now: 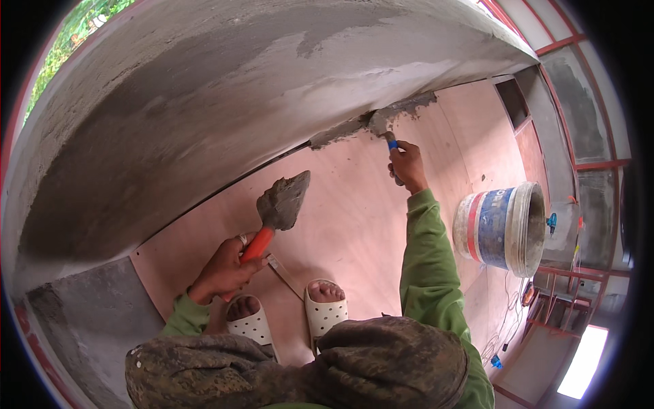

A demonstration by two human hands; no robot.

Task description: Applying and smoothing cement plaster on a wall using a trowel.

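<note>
My left hand (228, 271) grips the orange handle of a trowel (283, 201), whose blade is piled with grey mortar. Up and to the right, my right hand (407, 165) is closed on a putty knife (390, 140) with a blue band on its handle. Its mortar-smeared blade rests at a ragged strip of mortar (415, 104) along the seam where the grey plastered wall (259, 68) meets the pale pink plywood (354, 218). My feet in white perforated sandals (325, 313) are on the plywood.
A mortar-stained bucket (494, 228) is at my right. Beyond it are cords (511, 320), small blue objects (550, 221), red metal framing (596, 165) and a bright light panel (581, 361). Grey concrete (88, 320) borders the plywood at left; greenery (61, 48) shows at the upper left edge.
</note>
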